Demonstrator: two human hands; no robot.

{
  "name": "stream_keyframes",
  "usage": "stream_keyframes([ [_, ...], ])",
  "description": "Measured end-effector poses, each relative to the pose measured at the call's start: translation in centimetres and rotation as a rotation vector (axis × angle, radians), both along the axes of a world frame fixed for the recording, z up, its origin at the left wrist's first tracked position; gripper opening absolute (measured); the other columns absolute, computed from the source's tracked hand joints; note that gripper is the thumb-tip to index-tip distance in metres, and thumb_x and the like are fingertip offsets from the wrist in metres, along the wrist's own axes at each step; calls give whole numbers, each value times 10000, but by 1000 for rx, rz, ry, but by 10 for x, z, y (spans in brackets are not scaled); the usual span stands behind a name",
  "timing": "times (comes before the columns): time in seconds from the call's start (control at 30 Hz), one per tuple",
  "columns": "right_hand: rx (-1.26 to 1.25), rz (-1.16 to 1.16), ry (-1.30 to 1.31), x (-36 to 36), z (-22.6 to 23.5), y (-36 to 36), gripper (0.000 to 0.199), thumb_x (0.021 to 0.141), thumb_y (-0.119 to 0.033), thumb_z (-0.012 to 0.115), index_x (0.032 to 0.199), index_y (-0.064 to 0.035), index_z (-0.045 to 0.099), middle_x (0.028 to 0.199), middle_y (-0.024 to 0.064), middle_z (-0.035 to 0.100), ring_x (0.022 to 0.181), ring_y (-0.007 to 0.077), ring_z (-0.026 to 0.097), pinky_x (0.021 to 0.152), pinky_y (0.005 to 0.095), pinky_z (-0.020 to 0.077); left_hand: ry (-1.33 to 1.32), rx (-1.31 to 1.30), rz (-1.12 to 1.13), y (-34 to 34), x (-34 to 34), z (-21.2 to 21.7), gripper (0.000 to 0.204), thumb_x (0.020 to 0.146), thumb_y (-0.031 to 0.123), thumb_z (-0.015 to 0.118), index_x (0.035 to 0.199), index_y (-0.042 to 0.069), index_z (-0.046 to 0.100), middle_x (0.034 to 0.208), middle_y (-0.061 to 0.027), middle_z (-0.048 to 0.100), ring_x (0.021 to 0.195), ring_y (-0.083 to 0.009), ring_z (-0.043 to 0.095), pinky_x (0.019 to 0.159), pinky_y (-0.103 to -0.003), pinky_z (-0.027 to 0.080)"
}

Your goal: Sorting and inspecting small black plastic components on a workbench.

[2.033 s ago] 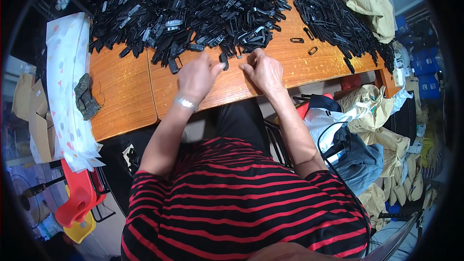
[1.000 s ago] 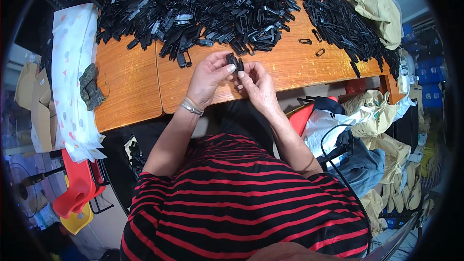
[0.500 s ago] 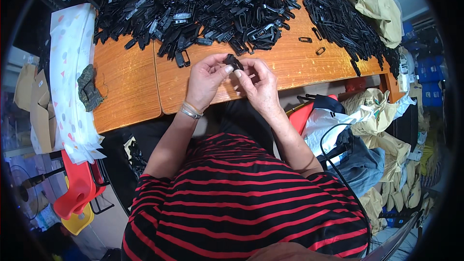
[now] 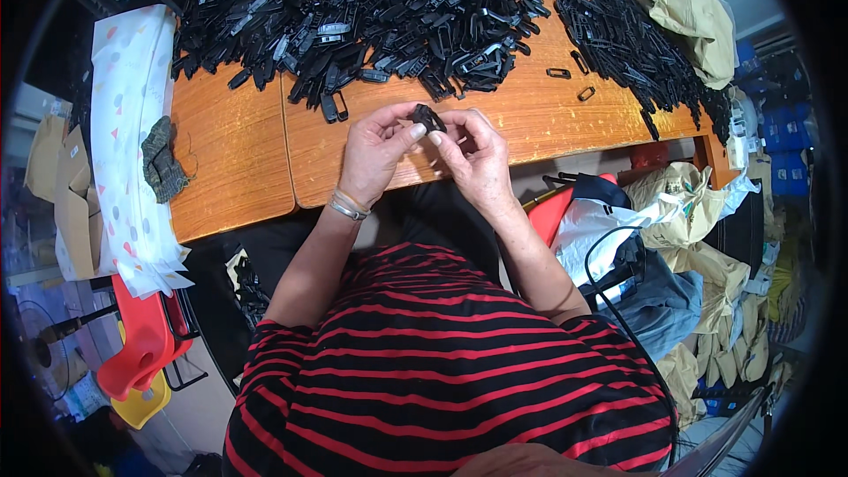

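Observation:
Between my two hands, just above the table's near edge, is a small black plastic part (image 4: 427, 117). My left hand (image 4: 378, 146) pinches it from the left, thumb on top and a bracelet at the wrist. From the other side my right hand (image 4: 475, 155) grips it with thumb and fingers. Fingers cover much of the part, so its exact kind is unclear. Beyond my hands a large heap of black plastic pieces (image 4: 353, 13) covers the far side of the wooden table (image 4: 225, 155).
A second heap of slim black frames (image 4: 618, 53) runs along the right, with loose frames (image 4: 558, 73) beside it. Patterned white sheeting (image 4: 128, 141) and a dark knitted glove (image 4: 162, 163) lie at the left edge. Right of me are a red chair (image 4: 549, 216) and paper bags (image 4: 676, 199).
The black part has turned slightly between my fingertips and sits a little lower. Both hands stay in nearly the same place.

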State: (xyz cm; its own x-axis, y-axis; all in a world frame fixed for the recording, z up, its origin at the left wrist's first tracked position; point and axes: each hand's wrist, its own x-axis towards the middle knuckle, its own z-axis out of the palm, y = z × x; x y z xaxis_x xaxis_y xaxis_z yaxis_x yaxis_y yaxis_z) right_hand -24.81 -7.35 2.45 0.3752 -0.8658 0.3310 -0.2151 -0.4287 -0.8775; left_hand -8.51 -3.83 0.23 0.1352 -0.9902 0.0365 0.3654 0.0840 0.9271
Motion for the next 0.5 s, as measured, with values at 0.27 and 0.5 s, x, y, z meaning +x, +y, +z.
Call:
stream_keyframes([
  [0.27, -235, -102, 122, 11, -11, 8, 238, 748, -36, 752, 961, -34, 645, 775, 102, 557, 648, 242, 598, 577, 350, 500, -139, -52, 134, 10, -21, -9, 248, 949, 95, 597, 1168, -20, 618, 977, -42, 643, 858, -78, 588, 774, -218, 491],
  [0.5, -311, -182, 147, 15, -16, 20, 452, 733, -96, 780, 1128, -57, 563, 929, 132, 559, 768, 322, 601, 649, 392, 513, -26, -94, 99, 12, -31, 3, 217, 1011, 212, 509, 961, 20, 596, 834, -17, 592, 725, -63, 545, 664, -205, 464],
])
